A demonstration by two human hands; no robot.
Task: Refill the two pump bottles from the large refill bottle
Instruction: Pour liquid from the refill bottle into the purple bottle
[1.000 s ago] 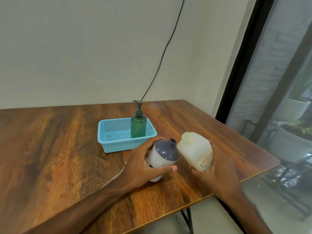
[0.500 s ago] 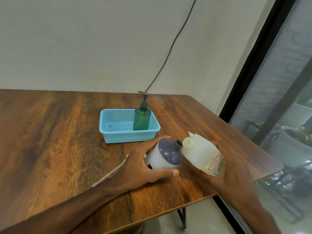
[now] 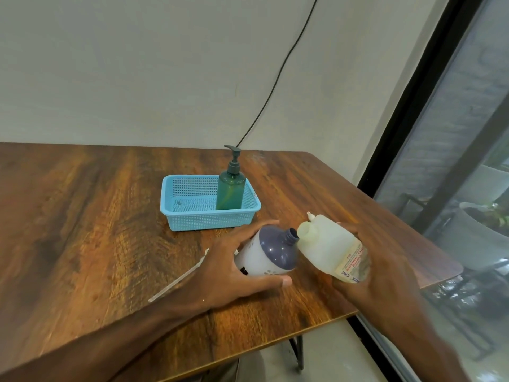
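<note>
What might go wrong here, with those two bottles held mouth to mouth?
The white bottle has a narrow neck, and the refill bottle is tilted beside it, so liquid may spill onto the table. The left hand and right hand work near the table's edge; a slip could drop one.

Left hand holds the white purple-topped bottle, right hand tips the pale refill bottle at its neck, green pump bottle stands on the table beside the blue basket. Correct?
No. In the head view the green translucent pump bottle stands inside the blue plastic mesh basket, not beside it. Rest holds: left hand grips the white purple-topped bottle, right hand the pale refill bottle.
</note>
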